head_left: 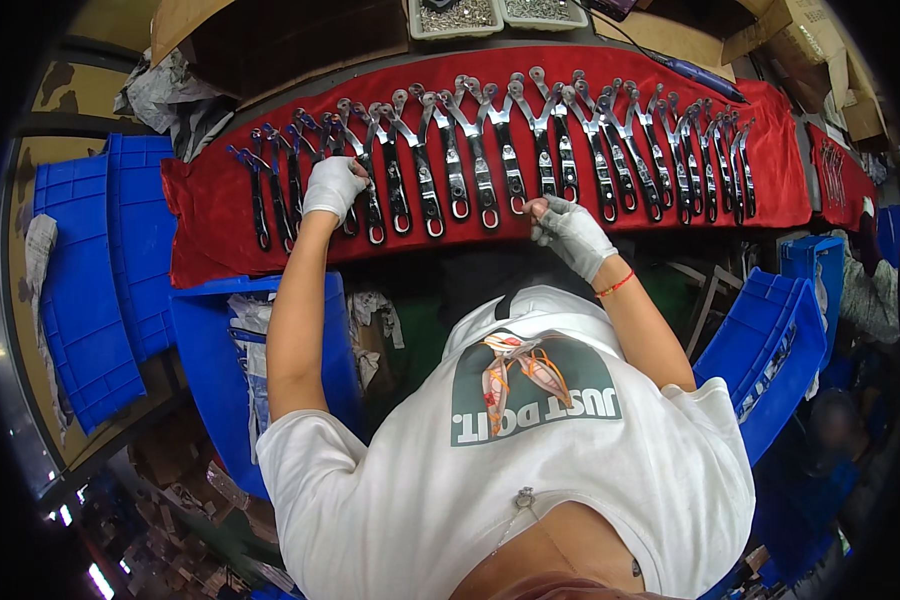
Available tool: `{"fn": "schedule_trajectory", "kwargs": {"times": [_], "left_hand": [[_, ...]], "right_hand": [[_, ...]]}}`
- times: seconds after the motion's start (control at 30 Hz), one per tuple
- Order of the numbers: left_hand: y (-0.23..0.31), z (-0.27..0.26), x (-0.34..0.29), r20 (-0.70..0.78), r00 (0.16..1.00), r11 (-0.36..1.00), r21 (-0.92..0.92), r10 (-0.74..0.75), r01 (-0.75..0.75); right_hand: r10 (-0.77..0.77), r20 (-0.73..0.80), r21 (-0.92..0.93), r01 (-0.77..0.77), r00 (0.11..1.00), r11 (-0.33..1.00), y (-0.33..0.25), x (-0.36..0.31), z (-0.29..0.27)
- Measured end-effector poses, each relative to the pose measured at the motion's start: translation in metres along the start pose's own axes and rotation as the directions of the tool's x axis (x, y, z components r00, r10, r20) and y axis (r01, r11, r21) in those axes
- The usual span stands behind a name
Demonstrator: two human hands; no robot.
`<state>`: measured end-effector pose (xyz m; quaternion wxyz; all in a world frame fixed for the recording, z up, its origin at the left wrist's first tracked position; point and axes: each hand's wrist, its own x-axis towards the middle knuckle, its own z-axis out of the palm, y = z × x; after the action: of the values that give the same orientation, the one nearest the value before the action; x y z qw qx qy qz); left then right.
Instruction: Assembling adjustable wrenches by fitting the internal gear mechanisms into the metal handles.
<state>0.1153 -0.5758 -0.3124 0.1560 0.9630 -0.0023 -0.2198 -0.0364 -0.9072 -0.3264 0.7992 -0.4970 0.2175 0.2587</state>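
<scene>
A long row of hand tools (482, 165) with dark handles, looped ends and forked shiny metal heads lies side by side on a red cloth (225, 235). My left hand (333, 188), in a whitish glove with bare fingertips, is over the left part of the row. Its fingers are closed at the neck of one forked tool (368, 190), and the hand hides parts of the tools under it. At the cloth's near edge, right of the middle, my right hand (573, 232) is gloved likewise. Its fingers are curled and pressed together; whatever they may hold is too small to tell.
Two light trays (457, 20) of small metal parts stand at the back, between cardboard boxes (300, 45). A purple tool with a cord (705, 78) lies behind the cloth. Blue crates flank me, left (205, 340) and right (770, 330). Blue panels (85, 290) stand far left.
</scene>
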Motion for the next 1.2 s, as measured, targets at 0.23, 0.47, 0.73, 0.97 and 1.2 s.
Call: {"fn": "schedule_trajectory", "kwargs": {"times": [0.23,0.47,0.73,0.97,1.2], "left_hand": [[-0.017,0.020,-0.012,-0.168,0.983,0.983,-0.155,0.070,-0.096],[-0.023,0.026,-0.024,-0.094,0.992,0.691,-0.723,-0.085,-0.009],[-0.055,0.017,-0.035,-0.075,0.997,0.531,-0.846,-0.032,-0.047],[-0.046,0.009,-0.024,-0.093,0.988,0.598,-0.802,-0.126,0.000],[-0.061,0.012,0.004,-0.075,0.993,0.750,-0.661,-0.089,0.017]], "right_hand": [[-0.058,-0.144,-0.213,0.026,0.988,0.977,-0.015,0.004,-0.002],[-0.361,-0.078,-0.775,0.171,0.929,0.609,-0.033,0.035,0.008],[-0.451,0.083,-0.985,0.143,0.888,0.100,-0.035,0.050,0.020],[-0.247,-0.023,-0.758,0.144,0.969,0.636,-0.036,0.058,0.013],[-0.007,0.070,-0.297,0.027,0.998,0.954,-0.045,0.030,0.016]]}}
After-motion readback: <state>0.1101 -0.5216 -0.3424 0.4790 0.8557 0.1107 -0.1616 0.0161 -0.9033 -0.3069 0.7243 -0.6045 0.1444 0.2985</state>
